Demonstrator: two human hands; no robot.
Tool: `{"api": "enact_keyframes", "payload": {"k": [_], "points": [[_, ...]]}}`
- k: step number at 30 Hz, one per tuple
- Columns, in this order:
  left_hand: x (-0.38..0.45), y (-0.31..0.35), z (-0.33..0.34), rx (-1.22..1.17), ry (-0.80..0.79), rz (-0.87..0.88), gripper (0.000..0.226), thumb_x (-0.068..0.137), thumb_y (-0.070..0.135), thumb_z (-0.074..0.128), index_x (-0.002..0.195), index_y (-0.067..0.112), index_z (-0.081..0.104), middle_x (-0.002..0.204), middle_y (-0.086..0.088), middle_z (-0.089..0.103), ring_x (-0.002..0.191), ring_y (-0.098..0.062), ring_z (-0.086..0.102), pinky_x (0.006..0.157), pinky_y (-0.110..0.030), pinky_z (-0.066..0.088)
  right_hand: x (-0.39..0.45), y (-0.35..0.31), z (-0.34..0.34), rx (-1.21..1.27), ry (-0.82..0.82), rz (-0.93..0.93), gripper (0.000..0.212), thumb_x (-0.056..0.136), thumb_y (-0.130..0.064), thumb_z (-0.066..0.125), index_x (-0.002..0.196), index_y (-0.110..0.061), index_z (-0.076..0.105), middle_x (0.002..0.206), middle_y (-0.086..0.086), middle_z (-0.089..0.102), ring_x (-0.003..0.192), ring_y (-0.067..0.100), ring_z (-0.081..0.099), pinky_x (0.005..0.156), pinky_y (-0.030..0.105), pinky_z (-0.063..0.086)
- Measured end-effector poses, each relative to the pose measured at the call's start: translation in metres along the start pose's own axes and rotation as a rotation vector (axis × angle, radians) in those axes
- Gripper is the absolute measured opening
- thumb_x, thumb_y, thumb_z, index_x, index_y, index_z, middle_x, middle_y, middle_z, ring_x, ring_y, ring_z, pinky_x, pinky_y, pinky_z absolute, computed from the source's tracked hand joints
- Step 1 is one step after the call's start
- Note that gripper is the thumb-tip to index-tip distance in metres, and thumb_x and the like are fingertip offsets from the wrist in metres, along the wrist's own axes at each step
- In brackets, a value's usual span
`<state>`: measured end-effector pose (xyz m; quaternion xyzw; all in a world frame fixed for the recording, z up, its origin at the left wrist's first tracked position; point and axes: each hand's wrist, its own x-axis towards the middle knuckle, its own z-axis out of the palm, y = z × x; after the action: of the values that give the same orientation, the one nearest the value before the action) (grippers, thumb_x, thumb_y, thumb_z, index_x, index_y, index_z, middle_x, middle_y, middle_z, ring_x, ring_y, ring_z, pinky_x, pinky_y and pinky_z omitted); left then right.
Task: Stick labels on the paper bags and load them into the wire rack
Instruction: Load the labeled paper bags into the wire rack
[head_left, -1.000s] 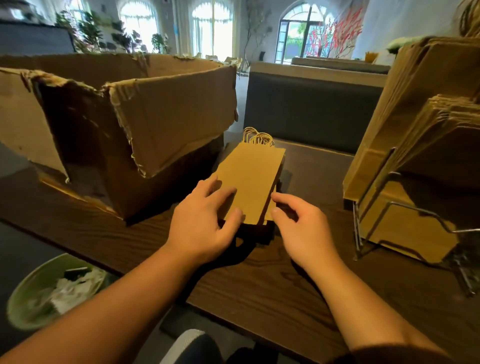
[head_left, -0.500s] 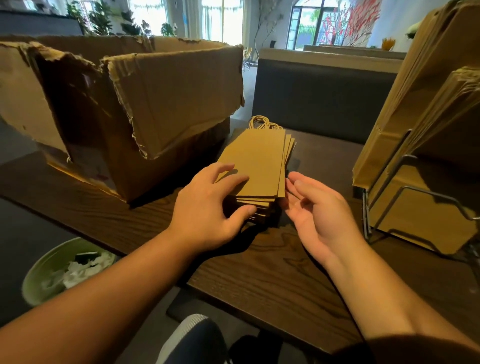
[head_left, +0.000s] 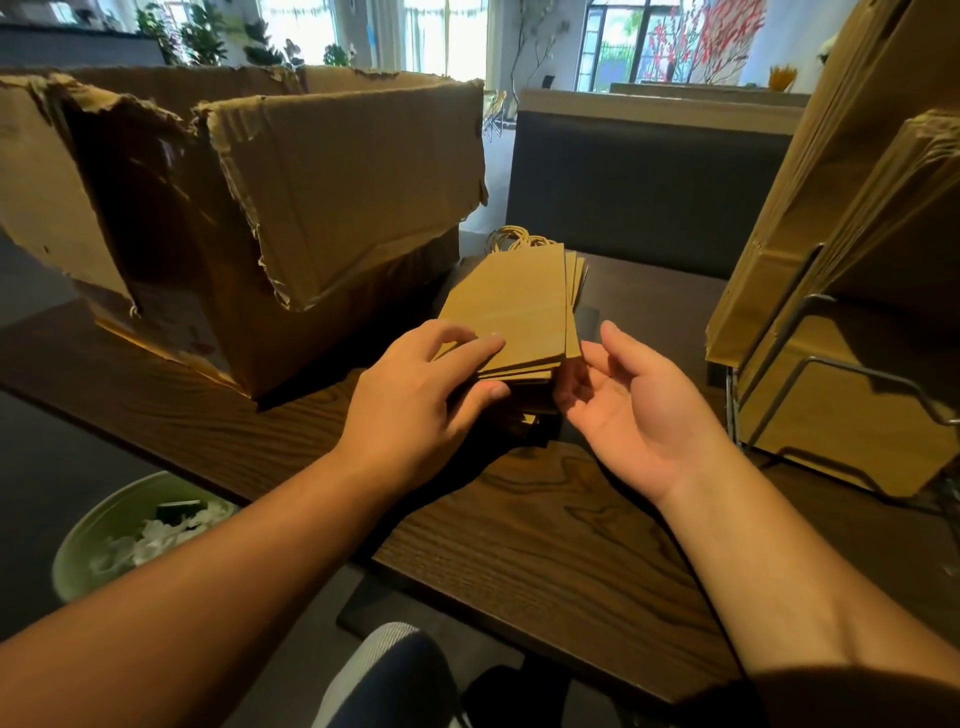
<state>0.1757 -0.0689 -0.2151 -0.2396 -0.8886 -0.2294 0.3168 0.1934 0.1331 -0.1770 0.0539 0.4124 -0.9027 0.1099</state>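
A stack of flat brown paper bags (head_left: 519, 306) with twisted handles lies in the middle of the dark wooden table (head_left: 545, 545). My left hand (head_left: 415, 400) grips the near left corner of the stack, fingers on top and thumb at its near edge, lifting the upper bags. My right hand (head_left: 634, 410) is beside the stack's near right corner, palm turned up and fingers relaxed, holding nothing. The wire rack (head_left: 810, 358) stands at the right with several larger brown bags (head_left: 852, 197) leaning in it. No labels are visible.
A big torn cardboard box (head_left: 291, 208) sits on the table at the left, close to the stack. A green bin (head_left: 104, 535) with crumpled white paper stands on the floor at lower left. A dark bench back (head_left: 644, 192) runs behind the table.
My right hand has turned palm up and drawn slightly away from the stack. My left hand has raised the upper bags, which are now fanned out. The view has moved closer.
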Motion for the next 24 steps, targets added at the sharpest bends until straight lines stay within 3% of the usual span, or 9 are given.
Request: {"api": "enact_keyframes", "payload": {"k": [5, 10, 13, 16, 19, 20, 22, 24], "points": [[-0.002, 0.0, 0.0, 0.001, 0.019, 0.057, 0.047, 0.094, 0.052, 0.053, 0.13, 0.026, 0.067, 0.121, 0.0, 0.061, 0.111, -0.022, 0.058, 0.082, -0.045, 0.055, 0.0, 0.002, 0.007, -0.262, 0.068, -0.069, 0.032, 0.102, -0.032, 0.048, 0.116, -0.008, 0.065, 0.108, 0.011, 0.075, 0.103, 0.026, 0.071, 0.096, 0.043, 0.053], [-0.002, 0.001, -0.001, -0.013, -0.024, 0.077, 0.049, 0.09, 0.051, 0.058, 0.13, 0.024, 0.066, 0.127, -0.001, 0.058, 0.119, -0.023, 0.054, 0.09, -0.048, 0.051, 0.001, 0.01, 0.009, -0.464, 0.118, -0.125, 0.019, 0.1, -0.01, 0.051, 0.105, -0.008, 0.069, 0.096, 0.007, 0.077, 0.09, 0.018, 0.074, 0.083, 0.035, 0.059], [-0.002, 0.001, -0.002, -0.038, -0.012, 0.051, 0.051, 0.087, 0.05, 0.061, 0.131, 0.023, 0.065, 0.131, -0.001, 0.055, 0.124, -0.022, 0.051, 0.096, -0.046, 0.05, 0.0, 0.012, 0.009, -0.55, 0.118, -0.169, 0.022, 0.1, -0.009, 0.049, 0.101, -0.014, 0.07, 0.096, 0.002, 0.077, 0.089, 0.015, 0.074, 0.077, 0.029, 0.059], [-0.002, 0.001, -0.001, -0.03, 0.005, 0.057, 0.048, 0.087, 0.048, 0.062, 0.127, 0.021, 0.067, 0.132, -0.003, 0.055, 0.124, -0.023, 0.051, 0.098, -0.045, 0.049, 0.002, 0.015, 0.007, -0.724, 0.182, -0.274, 0.022, 0.101, -0.015, 0.05, 0.103, -0.018, 0.071, 0.096, -0.003, 0.076, 0.091, 0.013, 0.072, 0.08, 0.03, 0.059], [-0.001, -0.001, 0.0, -0.014, 0.039, 0.083, 0.041, 0.088, 0.045, 0.063, 0.119, 0.019, 0.07, 0.129, -0.007, 0.058, 0.121, -0.027, 0.053, 0.095, -0.045, 0.051, 0.0, 0.016, 0.007, -0.904, 0.222, -0.437, 0.024, 0.101, -0.021, 0.052, 0.118, -0.026, 0.068, 0.103, -0.013, 0.072, 0.094, 0.002, 0.066, 0.066, 0.011, 0.051], [-0.001, -0.001, 0.0, -0.008, 0.053, 0.092, 0.04, 0.088, 0.044, 0.063, 0.117, 0.018, 0.07, 0.128, -0.009, 0.058, 0.119, -0.028, 0.054, 0.094, -0.045, 0.051, 0.0, 0.015, 0.006, -0.916, 0.232, -0.462, 0.026, 0.1, -0.023, 0.054, 0.122, -0.025, 0.067, 0.107, -0.014, 0.071, 0.097, 0.002, 0.065, 0.069, 0.011, 0.051], [-0.001, -0.001, 0.0, -0.001, 0.078, 0.11, 0.038, 0.089, 0.042, 0.064, 0.116, 0.016, 0.071, 0.127, -0.011, 0.059, 0.117, -0.03, 0.055, 0.093, -0.045, 0.052, 0.001, 0.014, 0.004, -0.86, 0.254, -0.457, 0.026, 0.098, -0.023, 0.058, 0.123, -0.023, 0.067, 0.11, -0.011, 0.07, 0.103, 0.007, 0.065, 0.082, 0.024, 0.056], [-0.001, 0.001, -0.002, -0.005, 0.101, 0.132, 0.037, 0.089, 0.039, 0.064, 0.116, 0.014, 0.072, 0.124, -0.013, 0.06, 0.116, -0.03, 0.056, 0.093, -0.045, 0.051, 0.002, 0.012, 0.003, -0.721, 0.244, -0.383, 0.02, 0.097, -0.017, 0.06, 0.112, -0.025, 0.07, 0.105, -0.008, 0.074, 0.102, 0.012, 0.068, 0.089, 0.036, 0.057]]}}
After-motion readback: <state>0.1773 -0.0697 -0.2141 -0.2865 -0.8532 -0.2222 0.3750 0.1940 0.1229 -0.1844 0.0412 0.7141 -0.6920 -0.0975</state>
